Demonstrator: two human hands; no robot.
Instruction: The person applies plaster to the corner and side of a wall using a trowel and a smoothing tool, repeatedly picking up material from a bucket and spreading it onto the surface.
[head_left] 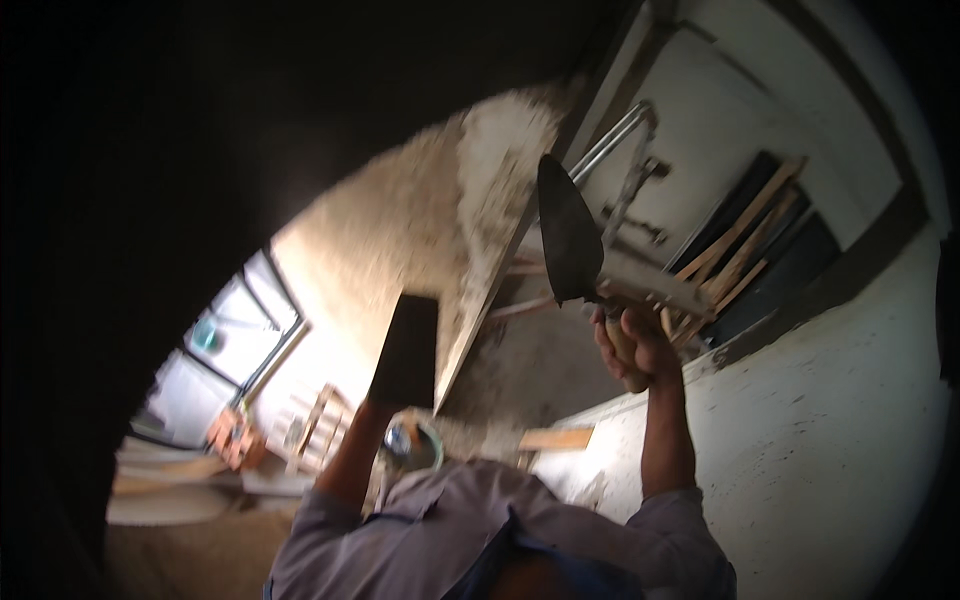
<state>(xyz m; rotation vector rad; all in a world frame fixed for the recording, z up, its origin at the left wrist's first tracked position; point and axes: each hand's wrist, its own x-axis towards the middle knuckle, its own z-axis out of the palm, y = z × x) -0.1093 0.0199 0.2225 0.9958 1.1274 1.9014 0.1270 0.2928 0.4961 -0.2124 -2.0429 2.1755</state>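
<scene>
Trowel (572,235) on my right, flat board (407,350) on my left!
Here's the trowel in my right hand (640,345), the board at my left hand (378,410); beyond the trowel, timber strips (738,240) lean off to the right. A bucket (432,447) shows just below the board, slatted wood (318,430) left of that, bricks (235,440) further left near the window (246,384), and a plank (556,438) between my forearms (667,440).

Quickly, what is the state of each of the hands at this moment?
Left hand: mostly hidden by a dark rectangular plate; its grip cannot be told.
Right hand: closed, holding a trowel.
</scene>
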